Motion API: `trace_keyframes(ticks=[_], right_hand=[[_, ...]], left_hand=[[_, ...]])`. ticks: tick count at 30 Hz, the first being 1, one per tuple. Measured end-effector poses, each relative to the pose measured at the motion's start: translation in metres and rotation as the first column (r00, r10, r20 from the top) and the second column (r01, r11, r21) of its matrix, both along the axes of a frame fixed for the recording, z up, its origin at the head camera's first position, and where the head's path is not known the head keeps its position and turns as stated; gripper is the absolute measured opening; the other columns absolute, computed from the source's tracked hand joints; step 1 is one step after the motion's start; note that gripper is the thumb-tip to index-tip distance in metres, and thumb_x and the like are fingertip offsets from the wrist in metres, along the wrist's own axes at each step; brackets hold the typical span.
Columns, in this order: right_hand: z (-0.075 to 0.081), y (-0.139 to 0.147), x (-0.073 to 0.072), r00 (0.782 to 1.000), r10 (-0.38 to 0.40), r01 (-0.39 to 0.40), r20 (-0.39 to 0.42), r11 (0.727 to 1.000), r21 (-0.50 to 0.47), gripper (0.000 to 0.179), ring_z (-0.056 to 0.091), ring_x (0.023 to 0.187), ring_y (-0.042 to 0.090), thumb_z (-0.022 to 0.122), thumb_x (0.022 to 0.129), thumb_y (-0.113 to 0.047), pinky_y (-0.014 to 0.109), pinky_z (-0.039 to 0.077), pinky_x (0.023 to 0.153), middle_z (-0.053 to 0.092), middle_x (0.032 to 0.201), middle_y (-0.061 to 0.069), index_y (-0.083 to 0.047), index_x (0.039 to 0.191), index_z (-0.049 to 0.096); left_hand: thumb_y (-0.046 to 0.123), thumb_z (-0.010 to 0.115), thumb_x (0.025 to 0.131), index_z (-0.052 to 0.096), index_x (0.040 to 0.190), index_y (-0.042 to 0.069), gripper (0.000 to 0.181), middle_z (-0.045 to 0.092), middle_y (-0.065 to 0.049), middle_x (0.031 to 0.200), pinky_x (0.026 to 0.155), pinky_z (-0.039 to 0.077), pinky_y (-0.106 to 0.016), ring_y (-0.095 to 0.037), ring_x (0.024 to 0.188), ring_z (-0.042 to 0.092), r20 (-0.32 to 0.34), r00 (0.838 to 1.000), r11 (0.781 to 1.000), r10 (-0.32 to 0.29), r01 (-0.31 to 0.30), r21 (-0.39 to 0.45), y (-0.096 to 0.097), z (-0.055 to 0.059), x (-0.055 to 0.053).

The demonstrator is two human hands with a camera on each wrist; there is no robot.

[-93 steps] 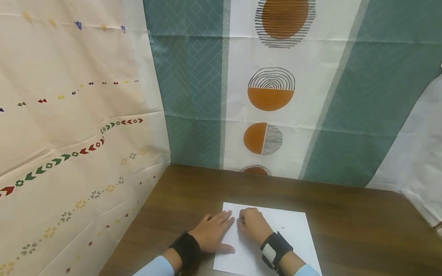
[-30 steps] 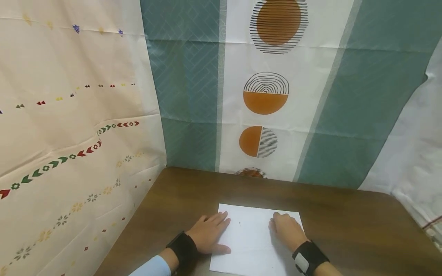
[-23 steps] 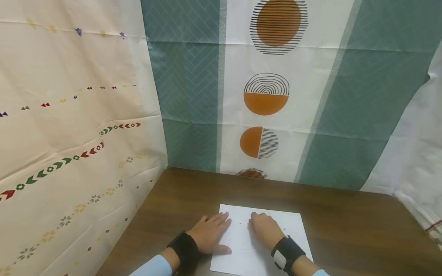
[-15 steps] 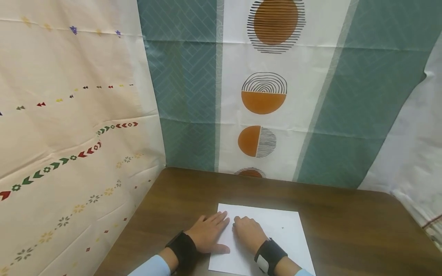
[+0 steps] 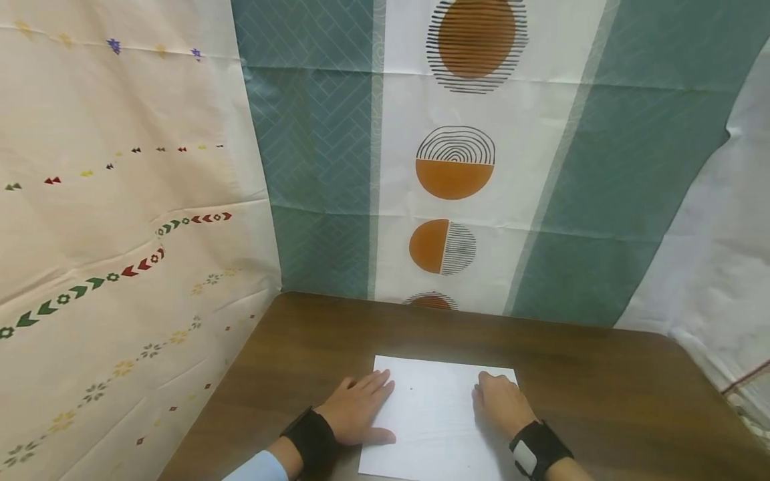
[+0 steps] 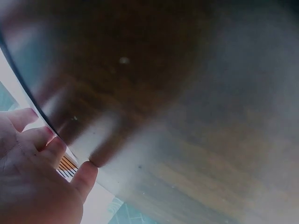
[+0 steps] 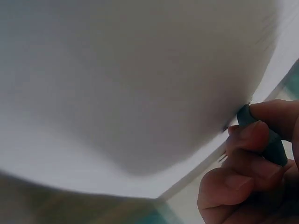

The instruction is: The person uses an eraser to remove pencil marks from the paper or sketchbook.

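A white sheet of paper (image 5: 433,427) lies on the brown table. My left hand (image 5: 355,409) rests flat on its left edge, fingers spread and thumb out to the side; the left wrist view shows that hand's fingertips against the surface. My right hand (image 5: 504,404) is at the sheet's far right part. In the right wrist view its thumb and fingers pinch a small dark teal block (image 7: 275,151), one end held against the paper. Its kind cannot be told. A tiny dark speck (image 5: 412,388) shows on the sheet's upper left.
The brown table (image 5: 337,327) runs back to a wall hung with a green and white cloth (image 5: 325,167) with orange circles. A cream patterned cloth (image 5: 150,267) hangs at the left, and a white cloth (image 5: 710,254) at the right.
My right hand has swept back and forth across the paper, from the left part to the right, left again, and now right. My left hand has stayed on the sheet's left edge.
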State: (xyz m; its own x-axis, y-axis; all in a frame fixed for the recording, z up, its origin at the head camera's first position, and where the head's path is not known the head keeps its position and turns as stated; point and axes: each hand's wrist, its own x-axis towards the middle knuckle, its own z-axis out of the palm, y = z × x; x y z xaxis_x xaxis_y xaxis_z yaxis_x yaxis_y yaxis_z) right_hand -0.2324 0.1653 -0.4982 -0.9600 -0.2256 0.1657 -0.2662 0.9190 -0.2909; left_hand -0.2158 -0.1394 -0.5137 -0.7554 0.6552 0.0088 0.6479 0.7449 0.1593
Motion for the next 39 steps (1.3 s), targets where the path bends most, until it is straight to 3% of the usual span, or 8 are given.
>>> trace_keyframes(ticks=[4, 11, 18, 22, 25, 30, 35, 39], right_hand=[[0.002, 0.001, 0.0, 1.0, 0.024, -0.024, -0.011, 0.998, -0.055, 0.014, 0.041, 0.049, 0.01, 0.064, 0.083, -0.011, 0.031, 0.039, 0.046, 0.046, 0.056, -0.004, -0.009, 0.073, 0.054], [0.005, -0.061, 0.005, 0.982, 0.189, -0.187, 0.021, 0.979, -0.083, 0.012, 0.043, 0.048, 0.005, 0.063, 0.085, -0.018, 0.026, 0.042, 0.046, 0.052, 0.059, -0.007, -0.012, 0.078, 0.056], [0.001, -0.101, 0.006, 0.963, 0.269, -0.268, 0.013, 0.962, -0.052, 0.014, 0.044, 0.046, 0.003, 0.065, 0.084, -0.018, 0.023, 0.043, 0.044, 0.055, 0.057, -0.005, -0.011, 0.076, 0.057], [-0.002, -0.088, 0.004, 0.98, 0.199, -0.198, 0.023, 0.98, -0.035, 0.013, 0.044, 0.047, 0.005, 0.065, 0.083, -0.019, 0.026, 0.043, 0.045, 0.055, 0.058, -0.004, -0.011, 0.077, 0.057], [-0.002, -0.061, 0.002, 0.994, 0.094, -0.092, 0.049, 0.995, -0.042, 0.015, 0.043, 0.047, 0.008, 0.063, 0.084, -0.019, 0.029, 0.041, 0.045, 0.051, 0.056, -0.004, -0.011, 0.075, 0.055], [-0.001, -0.012, 0.003, 0.998, -0.036, 0.039, 0.058, 0.998, -0.053, 0.014, 0.042, 0.046, 0.012, 0.061, 0.084, -0.014, 0.03, 0.038, 0.043, 0.046, 0.055, -0.003, -0.009, 0.072, 0.054], [0.001, 0.009, 0.005, 0.997, -0.069, 0.072, 0.044, 0.996, -0.059, 0.01, 0.042, 0.049, 0.013, 0.062, 0.082, -0.012, 0.032, 0.04, 0.046, 0.048, 0.057, -0.001, -0.006, 0.075, 0.058], [0.005, -0.006, 0.005, 0.998, -0.037, 0.041, 0.052, 0.997, -0.07, 0.014, 0.042, 0.048, 0.012, 0.063, 0.084, -0.016, 0.031, 0.038, 0.046, 0.046, 0.055, -0.003, -0.009, 0.074, 0.056]], left_hand=[[0.075, 0.039, 0.081, 0.031, 0.145, 0.011, 0.09, 0.023, -0.009, 0.152, 0.095, 0.03, -0.064, -0.024, 0.135, 0.018, 0.008, 1.0, 1.0, -0.01, 0.01, 0.005, 0.0, 0.004, 0.001], [0.074, 0.04, 0.082, 0.032, 0.144, 0.01, 0.089, 0.024, -0.009, 0.151, 0.093, 0.031, -0.066, -0.025, 0.135, 0.019, 0.021, 1.0, 1.0, -0.012, 0.012, 0.01, 0.002, 0.01, 0.002], [0.073, 0.04, 0.082, 0.032, 0.144, 0.009, 0.089, 0.026, -0.01, 0.151, 0.092, 0.032, -0.064, -0.025, 0.134, 0.021, -0.008, 1.0, 1.0, -0.012, 0.012, 0.005, 0.002, 0.007, 0.002], [0.073, 0.04, 0.082, 0.031, 0.144, 0.01, 0.089, 0.024, -0.01, 0.151, 0.093, 0.031, -0.066, -0.025, 0.134, 0.02, 0.006, 1.0, 1.0, -0.009, 0.009, 0.012, 0.001, 0.004, 0.001], [0.072, 0.041, 0.082, 0.03, 0.145, 0.011, 0.089, 0.024, -0.01, 0.151, 0.094, 0.029, -0.067, -0.025, 0.135, 0.019, 0.018, 1.0, 1.0, -0.012, 0.012, 0.021, 0.001, 0.003, 0.001], [0.073, 0.041, 0.081, 0.031, 0.145, 0.011, 0.089, 0.024, -0.009, 0.151, 0.095, 0.029, -0.067, -0.025, 0.135, 0.019, 0.016, 1.0, 1.0, -0.012, 0.012, 0.017, 0.002, 0.003, 0.0], [0.073, 0.041, 0.081, 0.029, 0.145, 0.011, 0.09, 0.022, -0.009, 0.152, 0.096, 0.026, -0.067, -0.025, 0.135, 0.018, 0.048, 0.999, 1.0, -0.001, 0.0, 0.014, 0.002, 0.005, 0.0], [0.073, 0.041, 0.081, 0.028, 0.146, 0.012, 0.09, 0.02, -0.007, 0.153, 0.098, 0.024, -0.067, -0.024, 0.135, 0.016, 0.081, 0.997, 1.0, 0.014, -0.016, 0.014, 0.003, 0.006, 0.001]])
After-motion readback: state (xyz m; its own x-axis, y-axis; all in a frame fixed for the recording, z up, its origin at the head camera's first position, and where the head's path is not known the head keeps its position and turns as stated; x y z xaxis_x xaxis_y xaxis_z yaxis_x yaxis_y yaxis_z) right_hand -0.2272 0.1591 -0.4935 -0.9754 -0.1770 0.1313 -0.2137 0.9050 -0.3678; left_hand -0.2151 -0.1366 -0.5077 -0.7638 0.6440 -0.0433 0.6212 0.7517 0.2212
